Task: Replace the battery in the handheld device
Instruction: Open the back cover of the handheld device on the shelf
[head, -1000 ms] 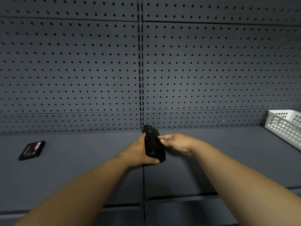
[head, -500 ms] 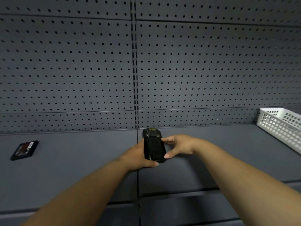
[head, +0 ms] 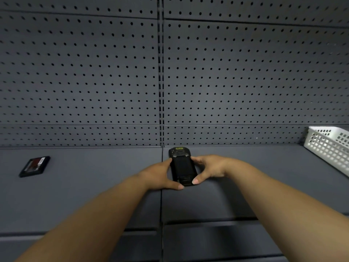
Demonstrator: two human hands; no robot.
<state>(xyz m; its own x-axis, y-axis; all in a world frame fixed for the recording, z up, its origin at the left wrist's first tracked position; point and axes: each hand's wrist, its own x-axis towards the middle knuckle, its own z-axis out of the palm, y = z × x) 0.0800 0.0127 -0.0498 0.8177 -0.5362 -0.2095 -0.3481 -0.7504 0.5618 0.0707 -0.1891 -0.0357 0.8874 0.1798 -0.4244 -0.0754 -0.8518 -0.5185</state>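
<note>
A black handheld device point(head: 181, 166) lies back-side up on the grey shelf point(head: 94, 186), its long axis pointing away from me, a small yellow label at its far end. My left hand point(head: 160, 174) grips its left edge, thumb at the near corner. My right hand point(head: 207, 168) holds its right edge, thumb tip at the near right corner. A flat black battery point(head: 35, 166) with a red and white label lies alone on the shelf at far left, well apart from both hands.
A white perforated plastic basket point(head: 328, 148) stands at the right end of the shelf. A grey pegboard wall point(head: 113, 72) rises straight behind the shelf. A seam point(head: 162, 201) splits the shelf beside the device.
The device has turned from its edge to lie flat, back up, between both hands. My right hand moved from its top edge down along its right side.
</note>
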